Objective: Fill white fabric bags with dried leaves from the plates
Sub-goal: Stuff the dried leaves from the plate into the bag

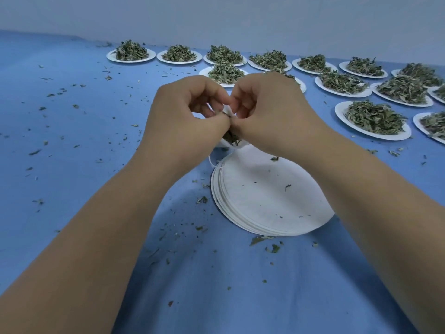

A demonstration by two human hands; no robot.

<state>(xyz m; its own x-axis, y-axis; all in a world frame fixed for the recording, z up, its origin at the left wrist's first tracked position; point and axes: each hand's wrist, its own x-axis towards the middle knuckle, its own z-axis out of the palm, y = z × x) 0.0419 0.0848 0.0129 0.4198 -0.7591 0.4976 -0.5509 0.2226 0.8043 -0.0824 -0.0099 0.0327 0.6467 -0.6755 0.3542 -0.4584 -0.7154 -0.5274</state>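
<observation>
- I see both hands held together above the blue cloth [96, 145], over the far edge of a stack of flat white rounds [269, 203].
- Left hand [190, 112]: fingers curled in, with thumb and fingertips pinching one side of the white fabric bag [224, 143].
- Right hand [267, 112]: also curled, pinching the opposite side. The knuckles of the two hands nearly touch.
- The bag is thin, soft and crumpled, and mostly hidden between the palms. Dark green dried leaves [232, 137] show in it below the thumbs.
- The stack has thin layered edges and a matte surface (a few leaf crumbs lie on top). A white string [211, 162] loops at its far left rim.
- White round plates [340, 113] stand in rows along the far and right side. Each holds a mound of curled, brittle-looking leaves.
- Leaf fragments are scattered across the cloth.
</observation>
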